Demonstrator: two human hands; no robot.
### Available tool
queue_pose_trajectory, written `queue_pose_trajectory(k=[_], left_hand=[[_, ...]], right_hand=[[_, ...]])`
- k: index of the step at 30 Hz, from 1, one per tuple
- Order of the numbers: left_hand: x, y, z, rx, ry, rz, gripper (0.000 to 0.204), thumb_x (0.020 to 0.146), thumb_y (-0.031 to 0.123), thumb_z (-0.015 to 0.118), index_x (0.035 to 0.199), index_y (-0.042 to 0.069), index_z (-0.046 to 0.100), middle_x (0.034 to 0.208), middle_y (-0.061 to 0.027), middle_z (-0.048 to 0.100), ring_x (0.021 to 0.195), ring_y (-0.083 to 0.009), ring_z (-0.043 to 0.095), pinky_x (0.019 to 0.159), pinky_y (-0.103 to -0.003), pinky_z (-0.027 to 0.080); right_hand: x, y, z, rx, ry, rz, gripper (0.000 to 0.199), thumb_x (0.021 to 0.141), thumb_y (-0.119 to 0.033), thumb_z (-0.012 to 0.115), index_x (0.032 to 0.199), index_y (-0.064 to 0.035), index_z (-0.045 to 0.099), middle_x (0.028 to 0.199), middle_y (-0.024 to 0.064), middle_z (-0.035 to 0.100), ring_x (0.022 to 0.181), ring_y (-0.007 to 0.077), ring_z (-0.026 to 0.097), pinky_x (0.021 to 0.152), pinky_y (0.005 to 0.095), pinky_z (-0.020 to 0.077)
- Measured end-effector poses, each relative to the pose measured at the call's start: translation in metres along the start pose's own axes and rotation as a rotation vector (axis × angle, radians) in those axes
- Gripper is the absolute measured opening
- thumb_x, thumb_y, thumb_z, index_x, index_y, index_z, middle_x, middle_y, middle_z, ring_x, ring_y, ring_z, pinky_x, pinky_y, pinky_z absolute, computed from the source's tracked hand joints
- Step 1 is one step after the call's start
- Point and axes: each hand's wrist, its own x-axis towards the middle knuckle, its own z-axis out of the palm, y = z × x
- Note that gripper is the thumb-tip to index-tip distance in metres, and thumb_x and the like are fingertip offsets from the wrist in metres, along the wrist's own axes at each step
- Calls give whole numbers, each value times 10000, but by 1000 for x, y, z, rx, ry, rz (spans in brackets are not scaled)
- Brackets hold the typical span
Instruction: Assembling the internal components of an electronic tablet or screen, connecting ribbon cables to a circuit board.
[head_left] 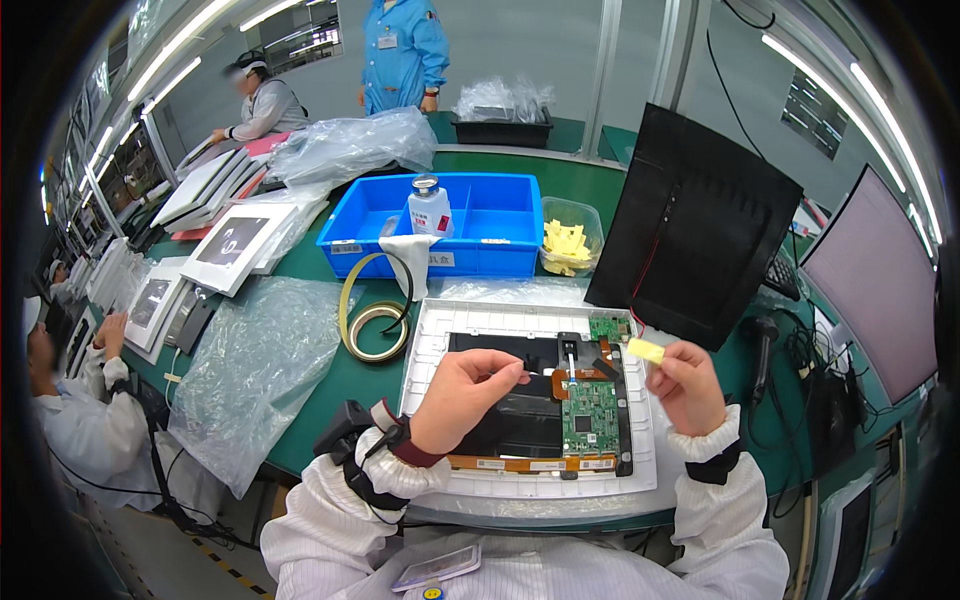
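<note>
An opened flat device lies in front of me, its white frame (428,335) around a black inner panel (515,427). On the panel sit a green circuit board (590,425) and an orange flex strip (505,463). My left hand (458,400) hovers over the panel's left part, thumb and forefinger pinched; whatever may be between the tips is too small to name. Beyond the frame's right edge, my right hand (692,388) pinches a small yellow strip (646,350) clear of the device. A smaller green board (609,328) sits at the frame's far right corner.
A black cover (690,230) leans upright behind the device, joined by a thin red wire. Behind stand a blue divided bin (490,262), a white bottle (430,210) and a tub of yellow pieces (567,248). Tape rolls (378,332), plastic film (265,365), a scanner (762,355) and a monitor (870,285) flank it.
</note>
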Motion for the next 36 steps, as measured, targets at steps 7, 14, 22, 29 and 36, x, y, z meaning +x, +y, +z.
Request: queue_pose_trajectory(k=[7, 14, 22, 29, 36], left_hand=[[8, -8, -36, -31, 144, 105, 174, 784, 131, 563, 845, -28, 603, 764, -55, 619, 678, -63, 530, 603, -180, 395], [15, -31, -38, 130, 200, 253, 116, 765, 87, 570, 798, -14, 614, 728, -39, 614, 598, -42, 500, 522, -174, 382], [13, -28, -41, 241, 184, 311, 97, 738, 72, 583, 784, -4, 620, 754, -51, 606, 624, -71, 516, 557, -185, 400], [11, -22, -43, 495, 316, 617, 64, 657, 8, 607, 719, -5, 609, 729, -87, 594, 627, -178, 544, 575, -252, 428], [-1, -2, -18, 937, 346, 956, 131, 590, 11, 624, 715, 44, 602, 697, -34, 576, 645, -194, 531, 561, -285, 418]], right_hand=[[92, -24, 44, -1171, 177, -662, 45, 680, -41, 567, 689, 1, 557, 585, 50, 536, 510, 124, 498, 511, 231, 408], [212, 10, 47, -2273, 203, -721, 58, 654, -61, 540, 674, -79, 592, 708, 53, 574, 704, 219, 563, 593, 316, 467], [239, 17, 49, -2120, 104, -300, 207, 668, -5, 508, 833, -57, 621, 870, 90, 577, 841, 262, 541, 712, 357, 449], [143, 14, 88, -1015, -311, -9, 189, 758, -160, 583, 799, 22, 613, 676, 38, 590, 618, 93, 524, 571, 235, 434], [48, 15, 101, -484, -255, 349, 231, 783, -223, 589, 782, 7, 606, 657, 27, 569, 563, 69, 495, 517, 186, 404]])
